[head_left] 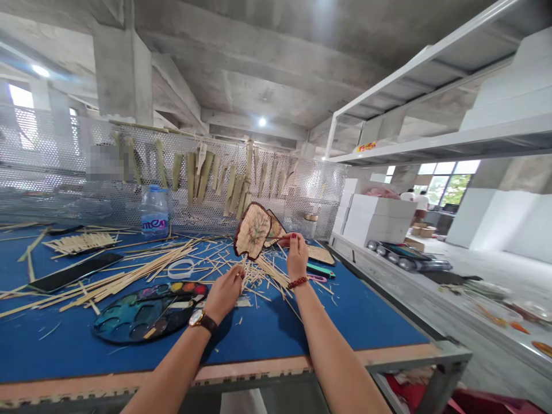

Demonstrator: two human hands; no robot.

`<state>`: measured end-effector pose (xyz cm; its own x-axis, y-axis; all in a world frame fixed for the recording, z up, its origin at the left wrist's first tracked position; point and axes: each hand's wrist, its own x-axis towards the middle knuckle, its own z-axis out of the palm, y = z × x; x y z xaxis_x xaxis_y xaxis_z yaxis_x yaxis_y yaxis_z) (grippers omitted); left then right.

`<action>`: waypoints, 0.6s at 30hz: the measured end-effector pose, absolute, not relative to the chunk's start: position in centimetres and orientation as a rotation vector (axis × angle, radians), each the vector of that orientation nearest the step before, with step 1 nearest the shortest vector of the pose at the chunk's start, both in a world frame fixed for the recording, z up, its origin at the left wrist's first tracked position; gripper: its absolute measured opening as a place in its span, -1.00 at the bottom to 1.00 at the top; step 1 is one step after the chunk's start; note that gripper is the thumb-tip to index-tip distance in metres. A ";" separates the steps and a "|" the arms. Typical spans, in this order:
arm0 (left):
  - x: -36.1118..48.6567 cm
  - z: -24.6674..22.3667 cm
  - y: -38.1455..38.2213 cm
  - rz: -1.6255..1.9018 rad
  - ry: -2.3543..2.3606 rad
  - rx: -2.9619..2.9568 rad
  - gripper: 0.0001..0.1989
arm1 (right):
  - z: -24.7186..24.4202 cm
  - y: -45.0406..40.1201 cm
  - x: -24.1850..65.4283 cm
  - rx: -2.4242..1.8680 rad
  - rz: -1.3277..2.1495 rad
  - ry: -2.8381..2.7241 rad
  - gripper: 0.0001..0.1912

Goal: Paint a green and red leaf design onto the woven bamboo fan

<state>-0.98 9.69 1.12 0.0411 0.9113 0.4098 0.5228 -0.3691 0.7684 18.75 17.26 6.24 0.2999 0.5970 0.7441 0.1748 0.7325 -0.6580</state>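
The left hand (225, 292), with a watch at its wrist, is closed around the short handle of a woven fan (252, 231) with a dark border, holding it upright above the blue tabletop (259, 351). The right hand (297, 257) pinches a thin stick (276, 237) between its fingertips, pointing it toward the fan; whether the tip touches it cannot be told. A second fan (278, 226) shows partly behind the first. Pale strips (129, 277) lie scattered below. A paint palette (144, 315) sits near the left forearm, with a phone (75, 273) and a plastic bottle (154, 214) farther back.
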 end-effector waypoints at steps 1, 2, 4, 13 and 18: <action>-1.0 1.1 9.6 1.271 1.453 1.912 -0.81 | 6.2 17.3 18.7 -0.753 0.325 -1.261 -0.57; -0.9 1.2 9.6 1.271 1.463 1.907 -0.81 | 6.2 17.3 18.7 -0.764 0.326 -1.261 -0.57; -0.9 1.2 9.7 1.262 1.482 1.899 -0.83 | 6.1 17.4 18.6 -0.778 0.323 -1.265 -0.57; -1.1 0.9 10.4 1.272 1.468 1.843 -0.80 | 5.9 17.3 18.0 -0.735 0.277 -1.311 -0.67; -1.0 0.5 10.6 1.267 1.438 1.796 -0.73 | 5.5 17.5 17.7 -0.726 0.287 -1.345 -0.69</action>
<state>-1.00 10.60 0.50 0.0041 0.9376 0.3476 0.4629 -0.3099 0.8305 17.73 17.46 5.53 0.2299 0.5819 0.7801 0.2128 0.7521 -0.6238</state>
